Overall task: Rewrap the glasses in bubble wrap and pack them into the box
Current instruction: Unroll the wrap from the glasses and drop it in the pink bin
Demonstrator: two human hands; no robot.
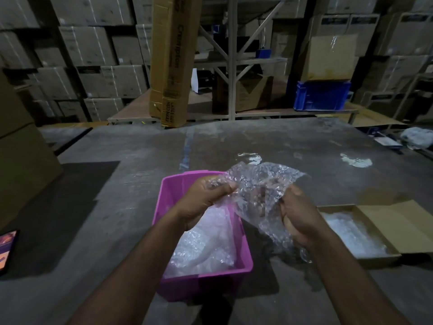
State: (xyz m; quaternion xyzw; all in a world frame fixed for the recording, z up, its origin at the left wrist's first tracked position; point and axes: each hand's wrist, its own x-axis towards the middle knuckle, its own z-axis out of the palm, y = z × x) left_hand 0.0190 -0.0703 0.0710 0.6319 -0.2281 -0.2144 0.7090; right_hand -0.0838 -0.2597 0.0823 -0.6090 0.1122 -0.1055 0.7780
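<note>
Both hands hold one crumpled sheet of clear bubble wrap point(260, 184) above the grey table. My left hand point(203, 200) pinches its left edge over the pink tub point(168, 191). My right hand point(297, 214) grips the sheet's lower right part; something dark shows through the wrap there, too blurred to name. More bubble wrap point(206, 245) lies piled inside the pink tub. To the right lies a shallow open cardboard box point(396, 221) with a wrapped white bundle point(351, 233) in its left half.
A phone point(7, 249) with a lit screen lies at the table's left edge. A tall cardboard carton point(171, 59) stands beyond the table's far edge, and a blue crate point(321, 95) sits on a low shelf behind. A large brown box point(21, 156) stands left.
</note>
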